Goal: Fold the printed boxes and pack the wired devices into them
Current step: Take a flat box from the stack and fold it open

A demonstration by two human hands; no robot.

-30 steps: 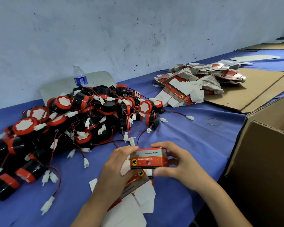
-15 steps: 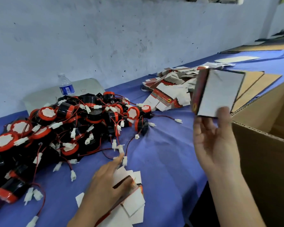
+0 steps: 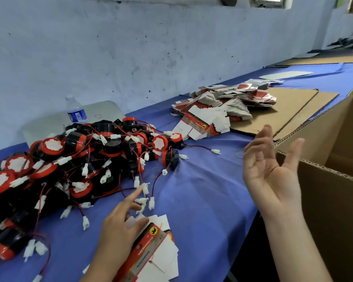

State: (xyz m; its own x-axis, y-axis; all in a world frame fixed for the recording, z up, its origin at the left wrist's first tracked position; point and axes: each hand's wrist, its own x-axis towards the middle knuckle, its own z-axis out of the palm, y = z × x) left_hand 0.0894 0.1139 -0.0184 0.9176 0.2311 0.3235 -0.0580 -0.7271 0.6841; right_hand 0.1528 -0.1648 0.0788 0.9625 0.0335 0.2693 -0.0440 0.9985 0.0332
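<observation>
A heap of black and red wired devices [image 3: 94,157] with white plugs covers the left of the blue table. Flat red and white printed boxes [image 3: 151,249] lie at the near edge, and my left hand [image 3: 120,226] rests on them, thumb against the top one, forefinger stretched toward the plugs. My right hand [image 3: 271,171] hangs in the air, palm up, fingers spread and holding nothing, beside the rim of a big cardboard carton [image 3: 332,180]. A large pile of unfolded printed boxes [image 3: 216,110] lies further back.
A water bottle [image 3: 76,110] stands by the wall behind the devices, in front of a grey sheet. Flat cardboard sheets [image 3: 293,104] lie under and beyond the box pile. A rubber band [image 3: 239,154] lies on the cloth near the carton.
The folded box that my right hand held up over the carton has left it; the hand is now spread and bare. My left hand stays on the flat boxes, forefinger now stretched out.
</observation>
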